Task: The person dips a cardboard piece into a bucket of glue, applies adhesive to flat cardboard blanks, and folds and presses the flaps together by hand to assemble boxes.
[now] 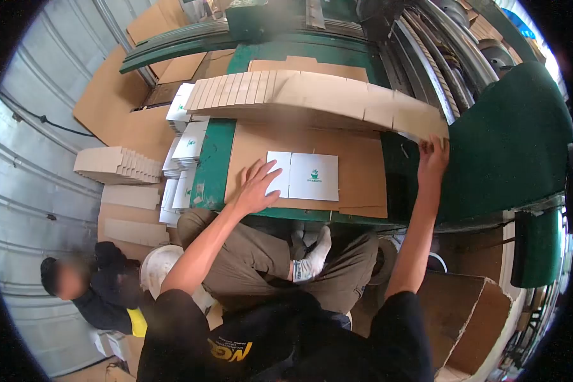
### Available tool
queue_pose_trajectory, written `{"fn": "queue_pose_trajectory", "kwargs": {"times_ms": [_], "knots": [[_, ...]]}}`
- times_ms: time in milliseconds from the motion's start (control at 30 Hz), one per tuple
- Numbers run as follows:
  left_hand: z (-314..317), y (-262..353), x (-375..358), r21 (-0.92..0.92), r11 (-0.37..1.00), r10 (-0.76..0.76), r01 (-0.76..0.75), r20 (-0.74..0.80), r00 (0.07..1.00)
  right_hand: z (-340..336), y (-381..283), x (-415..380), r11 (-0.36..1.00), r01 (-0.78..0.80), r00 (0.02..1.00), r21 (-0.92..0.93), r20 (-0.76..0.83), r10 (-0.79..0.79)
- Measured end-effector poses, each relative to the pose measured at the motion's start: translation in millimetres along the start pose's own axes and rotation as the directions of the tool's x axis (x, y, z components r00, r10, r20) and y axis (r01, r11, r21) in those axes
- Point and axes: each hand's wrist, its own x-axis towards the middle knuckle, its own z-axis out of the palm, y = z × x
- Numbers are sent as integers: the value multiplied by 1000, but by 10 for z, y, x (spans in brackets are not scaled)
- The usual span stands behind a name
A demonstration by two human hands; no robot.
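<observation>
A flat white cardboard box blank (323, 184) with a green cup print lies on a brown cardboard sheet (365, 172). My left hand (258, 189) lies with its fingers spread at the blank's left edge, open. Behind the blank, a long fanned row of brown cardboard pieces (337, 91) stretches across the green machine bed. My right hand (433, 156) is at the row's right end, its fingers curled onto the last cardboard piece. Part of its grip is hidden from above.
Stacks of white box blanks (190, 141) stand left of the green bed (213, 159). Another fanned cardboard stack (116, 164) sits farther left. Machine rollers (436, 54) and a green guard (509, 140) rise at right. A person (102, 286) is at lower left.
</observation>
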Motion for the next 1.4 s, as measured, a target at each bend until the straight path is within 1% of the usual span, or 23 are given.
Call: {"fn": "queue_pose_trajectory", "kwargs": {"times_ms": [33, 100, 167, 233, 300, 367, 400, 433, 500, 533, 600, 633, 700, 733, 800, 833, 900, 1133, 1233, 1300, 1333, 1367, 1400], "knots": [[7, 10, -20, -2, 1000, -3, 3, 0, 1000, 101, -58, -351, 998, -9, 1000, 64, 22, 7], [12, 48, -45, 49, 999, -4, 6, -48, 999, 394, 77, -1011, 973, 29, 998, -228, -56, -42], [221, -73, -82, 120, 992, -16, 25, -72, 997, 477, 401, -1411, 743, 285, 958, -606, 208, -198], [217, -97, -72, -59, 992, -107, 111, 65, 992, 771, 573, -1845, 583, 280, 941, -763, 338, -9], [233, -94, -121, -28, 996, -86, 87, 37, 996, 935, 984, -1997, 397, 551, 773, -734, 628, 88], [212, -70, -142, 7, 998, -64, 64, 3, 998, 1264, 860, -2092, 291, 689, 619, -664, 748, 240], [201, -41, -152, 49, 997, -60, 61, -29, 998, 1282, 1083, -2010, 226, 687, 575, -691, 707, 412], [221, -48, -158, 92, 994, -56, 62, -65, 996, 1348, 1042, -1949, 227, 696, 570, -681, 716, 403], [215, -48, -168, 159, 987, -16, 38, -136, 991, 1463, 955, -1820, 163, 732, 523, -661, 699, 487], [186, -19, -169, 127, 990, -47, 58, -93, 995, 1481, 1017, -1736, 165, 741, 515, -651, 708, 483], [105, 41, -180, 78, 993, -81, 83, -34, 996, 1476, 1213, -1596, 114, 809, 418, -577, 701, 577], [149, 0, -181, 81, 993, -78, 81, -39, 996, 1466, 1273, -1533, 113, 810, 420, -576, 704, 573], [186, -12, -182, 171, 985, -7, 29, -127, 992, 1477, 1299, -1456, 240, 774, 377, -586, 731, 569], [165, -9, -167, 172, 985, -6, 28, -130, 991, 1502, 1270, -1443, 238, 776, 377, -584, 732, 567], [125, 11, -158, 89, 992, 107, -85, -286, 952, 1517, 1237, -1420, 359, 732, 307, -578, 751, 584], [104, 16, -152, 87, 993, 105, -83, -286, 953, 1501, 1276, -1417, 359, 732, 305, -579, 750, 587], [68, 24, -173, -38, 997, 66, -73, -158, 985, 1456, 1338, -1484, 350, 782, 270, -516, 786, 556], [75, 64, -203, -8, 1000, -2, 1, -130, 992, 1418, 1311, -1556, 257, 813, 309, -522, 762, 569], [26, 92, -263, -161, 986, -61, 45, -97, 993, 1360, 1368, -1512, 277, 798, 307, -535, 757, 577], [-150, 189, -388, 67, 937, -344, 343, -2, 939, 1291, 1402, -1530, 347, 770, 299, -535, 783, 545], [-105, 102, -438, -65, 905, -418, 421, 67, 906, 1254, 1406, -1530, 348, 763, 305, -544, 779, 548], [-2, 27, -459, -61, 903, -420, 425, 75, 904, 1249, 1421, -1519, 356, 762, 306, -541, 785, 540], [128, -75, -484, -118, 916, -392, 383, -63, 918, 1263, 1430, -1532, 365, 762, 302, -534, 793, 529]]}}
